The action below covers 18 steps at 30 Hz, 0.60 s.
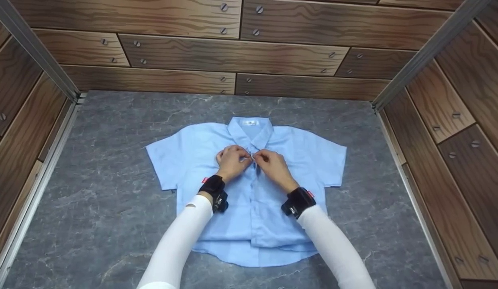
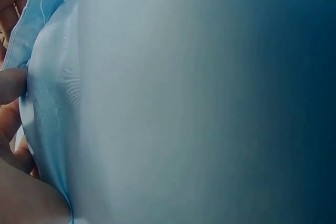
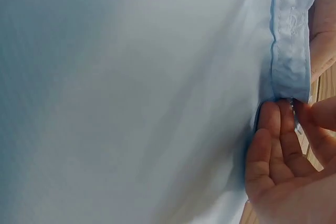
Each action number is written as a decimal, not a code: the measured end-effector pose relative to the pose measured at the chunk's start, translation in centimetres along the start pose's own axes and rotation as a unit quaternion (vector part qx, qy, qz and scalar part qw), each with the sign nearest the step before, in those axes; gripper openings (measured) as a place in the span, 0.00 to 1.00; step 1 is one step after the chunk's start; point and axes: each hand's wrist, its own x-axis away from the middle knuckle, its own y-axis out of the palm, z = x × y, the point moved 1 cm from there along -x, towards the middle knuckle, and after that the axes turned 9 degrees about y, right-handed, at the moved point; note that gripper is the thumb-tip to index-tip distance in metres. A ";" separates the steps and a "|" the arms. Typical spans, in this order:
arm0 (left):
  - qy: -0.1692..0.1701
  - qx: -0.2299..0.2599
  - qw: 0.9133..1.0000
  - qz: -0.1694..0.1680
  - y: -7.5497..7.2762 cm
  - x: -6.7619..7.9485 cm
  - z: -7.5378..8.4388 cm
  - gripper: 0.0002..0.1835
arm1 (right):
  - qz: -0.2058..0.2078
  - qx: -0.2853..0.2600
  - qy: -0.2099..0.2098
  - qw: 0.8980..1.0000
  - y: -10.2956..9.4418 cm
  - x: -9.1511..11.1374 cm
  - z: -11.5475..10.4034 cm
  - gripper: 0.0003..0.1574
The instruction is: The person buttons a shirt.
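Observation:
A light blue short-sleeved shirt [image 1: 217,224] lies front up and spread out, its collar [image 1: 265,134] at the far end. My left hand [image 1: 232,162] and right hand [image 1: 274,167] meet over the chest just below the collar. Each pinches an edge of the front opening between thumb and fingers, fingertips almost touching. In the right wrist view the stitched placket [image 3: 291,40] shows a buttonhole, and the fingers [image 3: 270,150] grip its edge lower down. The left wrist view is mostly filled by blurred blue cloth, with fingers [image 2: 13,85] at its left edge. Whatever sits between the fingertips is hidden.
A grey marbled tabletop [image 1: 112,160] lies under the shirt. Wood-patterned panels [image 1: 233,54] stand at the back and both sides, with metal rails [image 1: 36,172] along the side edges. Below the front hem, the longer back hem [image 1: 229,257] sticks out.

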 end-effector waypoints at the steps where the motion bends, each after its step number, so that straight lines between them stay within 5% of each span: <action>1: -0.002 -0.001 1.000 0.000 0.0 0.0 0.0 0.09 | 0.000 0.002 -0.003 1.000 0.1 0.0 0.0 0.09; 18: -0.007 0.019 1.000 -0.012 -0.2 0.0 -0.2 0.08 | 0.016 0.062 -0.043 0.997 0.8 0.2 0.0 0.04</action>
